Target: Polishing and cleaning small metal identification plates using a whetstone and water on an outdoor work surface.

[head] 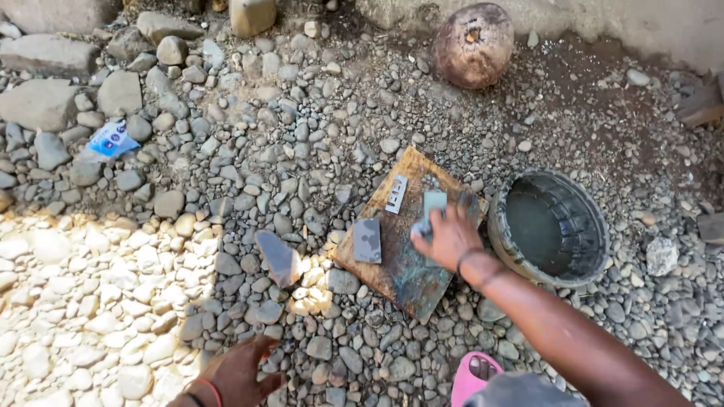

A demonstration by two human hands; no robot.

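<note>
Right hand [450, 236], fingers pressed together on a pale flat stone [434, 202] atop the wet wooden board [407, 275] left of the water tub [548, 228]; left hand [237, 373] spread, empty, near gravel; judged risk: slick board lets stone slip.

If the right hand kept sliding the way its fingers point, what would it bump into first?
The right hand points up-left across the wooden board; first in line looks like the small white strip, though depth is uncertain.

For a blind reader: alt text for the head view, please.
The right hand presses a grey stone on a wet wooden board lying on gravel, beside a dark tub. The left hand rests on the pebbles, holding nothing.
</note>
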